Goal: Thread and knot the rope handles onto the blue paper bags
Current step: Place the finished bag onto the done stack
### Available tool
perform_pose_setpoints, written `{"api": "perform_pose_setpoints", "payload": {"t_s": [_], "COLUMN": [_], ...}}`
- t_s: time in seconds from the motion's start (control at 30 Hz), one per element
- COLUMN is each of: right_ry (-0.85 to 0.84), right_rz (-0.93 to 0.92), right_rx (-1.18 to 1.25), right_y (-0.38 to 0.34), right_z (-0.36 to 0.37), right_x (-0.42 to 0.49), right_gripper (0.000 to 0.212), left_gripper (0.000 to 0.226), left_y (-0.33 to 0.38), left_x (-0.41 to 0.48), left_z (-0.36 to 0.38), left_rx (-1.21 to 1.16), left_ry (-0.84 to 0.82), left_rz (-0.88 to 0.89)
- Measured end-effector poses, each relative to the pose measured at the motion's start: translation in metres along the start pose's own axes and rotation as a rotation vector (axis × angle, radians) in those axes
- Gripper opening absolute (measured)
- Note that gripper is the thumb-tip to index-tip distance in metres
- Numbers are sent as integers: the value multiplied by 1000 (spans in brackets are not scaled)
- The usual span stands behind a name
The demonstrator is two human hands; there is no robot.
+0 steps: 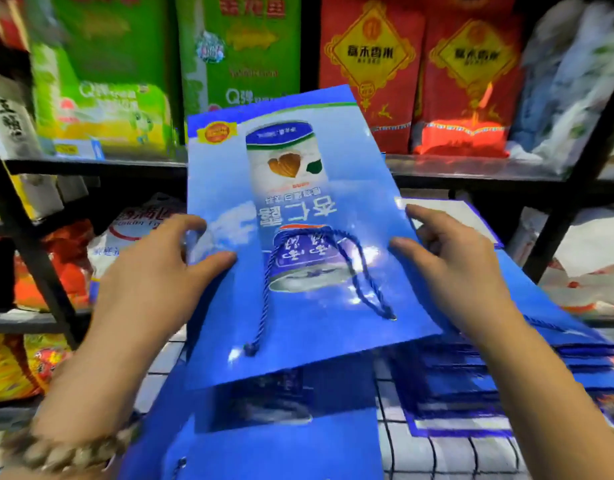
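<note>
Bag sits flat between your left hand and right hand, each pinching a side edge, long axis pointing away from you, rope looped on its face, ends toward you.

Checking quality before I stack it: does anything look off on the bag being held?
Nothing looks torn, creased or spilled. The bag, gripped by the left hand and right hand, has its rope handle lying slack across the printed face.

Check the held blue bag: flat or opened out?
Flat. The bag shows as one thin sheet; its rope lies across the face.
</note>
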State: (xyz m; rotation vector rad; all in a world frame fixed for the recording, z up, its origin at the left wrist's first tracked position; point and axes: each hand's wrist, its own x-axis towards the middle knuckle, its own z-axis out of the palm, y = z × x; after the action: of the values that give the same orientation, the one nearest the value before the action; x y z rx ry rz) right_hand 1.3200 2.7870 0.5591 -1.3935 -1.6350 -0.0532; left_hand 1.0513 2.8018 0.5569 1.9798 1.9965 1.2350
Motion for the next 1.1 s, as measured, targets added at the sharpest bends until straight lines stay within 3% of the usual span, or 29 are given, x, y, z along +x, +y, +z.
{"api": "perform_pose_setpoints", "payload": {"t_s": [0.17,0.27,0.47,0.63,0.7,0.77,0.83,0.87,1.0,1.03,1.1], "right_ry": [48,66,-61,-222,-305,-292,-260,-273,-548,-626,-787], "right_rz": [90,181,354,388,373,318,236,213,231,267,334], "right_rx": [-70,-142,-297,-475,-636,-732,-691,-637,-590,-573,-569], "right_y": [49,86,146,168,167,162,150,144,142,146,155], "right_z": [-65,-97,-107,-98,-99,-99,-88,-79,-40,-33,-21], "right_x": [26,21,-8,-10,-6,2,12,17,25,23,15], "right_gripper": [36,47,34,35,42,46,43,39,27,29,54], "left_gripper": [41,43,45,41,37,34,32,34,58,60,61], "left_y": [78,116,131,125,126,133,146,153,163,160,151], "left_x": [31,36,15,9,8,8,7,7,2,0,-2], "left_z": [30,74,154,167,162,160,163,167,195,204,219], "left_rx": [-125,-173,-154,-11,157,254,205,151,212,241,281], "left_ry": [-123,-260,-489,-580,-559,-423,-329,-366,-703,-761,-842], "left_rz": [219,318,273,247,317,430,528,542,552,548,529]}}
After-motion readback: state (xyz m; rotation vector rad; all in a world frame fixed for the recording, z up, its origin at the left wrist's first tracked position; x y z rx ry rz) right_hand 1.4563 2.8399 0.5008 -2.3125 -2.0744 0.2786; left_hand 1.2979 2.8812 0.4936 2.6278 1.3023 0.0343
